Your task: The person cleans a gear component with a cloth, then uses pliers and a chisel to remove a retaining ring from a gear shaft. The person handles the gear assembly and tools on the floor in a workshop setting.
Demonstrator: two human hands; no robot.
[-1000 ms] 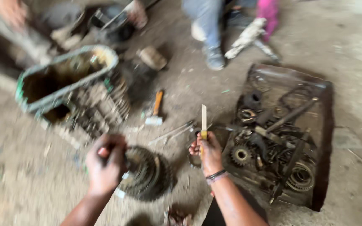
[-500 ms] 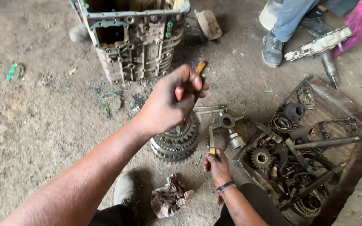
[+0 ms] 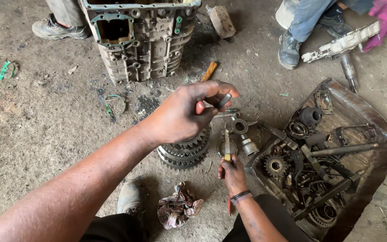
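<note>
My left hand (image 3: 189, 114) is raised over the ground and pinches a small dark metal ring (image 3: 223, 100) between thumb and fingers. Below it lies a greasy stack of gears (image 3: 185, 152) on the dirt. My right hand (image 3: 233, 172) is lower, near my knee, and grips a yellow-handled tool (image 3: 227, 145) whose flat blade points up toward a metal ring and a small fitting (image 3: 240, 127) on the ground.
A large gearbox housing (image 3: 142, 38) stands at the top centre. A rusty metal tray (image 3: 381, 134) of gears, shafts and parts lies at the right. Other people's shoes (image 3: 287, 49) stand at the top. A dirty rag (image 3: 178, 208) lies by my foot.
The view has steadied and moved closer. My left hand has shifted right and slightly down, with the small ring in its fingertips. My right hand still holds the tool upright.
</note>
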